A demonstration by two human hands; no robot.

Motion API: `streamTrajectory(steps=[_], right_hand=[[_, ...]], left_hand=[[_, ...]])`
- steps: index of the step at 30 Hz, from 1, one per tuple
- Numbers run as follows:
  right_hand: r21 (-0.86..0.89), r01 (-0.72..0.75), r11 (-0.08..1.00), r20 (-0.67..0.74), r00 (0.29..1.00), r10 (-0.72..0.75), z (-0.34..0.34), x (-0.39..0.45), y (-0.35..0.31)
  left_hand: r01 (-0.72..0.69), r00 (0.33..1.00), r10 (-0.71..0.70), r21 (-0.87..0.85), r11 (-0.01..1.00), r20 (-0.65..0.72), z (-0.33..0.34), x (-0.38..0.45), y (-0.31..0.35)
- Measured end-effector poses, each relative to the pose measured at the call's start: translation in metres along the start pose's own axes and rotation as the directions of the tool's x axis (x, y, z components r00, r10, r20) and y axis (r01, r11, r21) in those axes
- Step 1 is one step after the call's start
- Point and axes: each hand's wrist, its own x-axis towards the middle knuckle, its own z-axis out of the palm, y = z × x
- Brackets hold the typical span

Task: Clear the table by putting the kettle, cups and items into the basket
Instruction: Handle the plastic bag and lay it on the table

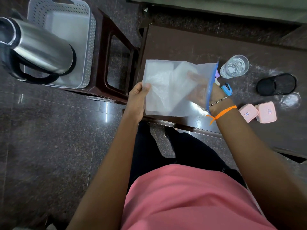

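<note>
A translucent zip pouch (167, 87) with a blue zipper edge hangs over the dark table's (182, 45) near-left corner. My left hand (137, 98) pinches its closed end. My right hand (197, 90) is pushed inside the pouch through the open end, seen blurred through the plastic, around crumpled clear wrap. A steel kettle (38, 48) with a black handle lies tilted in the grey perforated basket (83, 19), which rests on a brown stool (116, 47) at the left.
On the table's right stand a clear glass (235, 66), a black mesh cup (276, 84) on its side, two pink lidded boxes (258, 112), a blue stapler-like item (226, 90) and small pastel pieces (217, 75). Dark polished floor lies around.
</note>
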Motion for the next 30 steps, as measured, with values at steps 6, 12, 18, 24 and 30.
streamTrajectory(steps=[6,12,18,24,30], right_hand=[[-0.438,-0.077,0.896,-0.073,0.996,0.050,-0.004,-0.002,0.003],[-0.360,0.267,0.894,-0.310,0.869,-0.385,-0.036,-0.009,-0.013],[-0.275,0.598,0.753,-0.452,0.611,-0.650,-0.063,-0.045,-0.046],[-0.211,0.585,0.783,-0.145,0.774,-0.617,-0.054,-0.065,-0.052],[-0.528,0.584,0.617,0.045,0.744,-0.666,-0.042,-0.063,-0.031]], left_hand=[[0.022,1.000,-0.023,0.117,0.993,0.006,0.005,-0.001,-0.001],[0.012,0.974,0.020,0.140,0.990,-0.227,0.014,0.002,-0.001],[-0.036,0.992,0.068,0.286,0.958,-0.105,0.026,0.003,0.007],[-0.032,0.997,-0.005,0.495,0.869,0.074,0.076,0.003,0.024],[0.141,0.936,-0.249,0.383,0.913,0.247,0.116,0.005,0.037]])
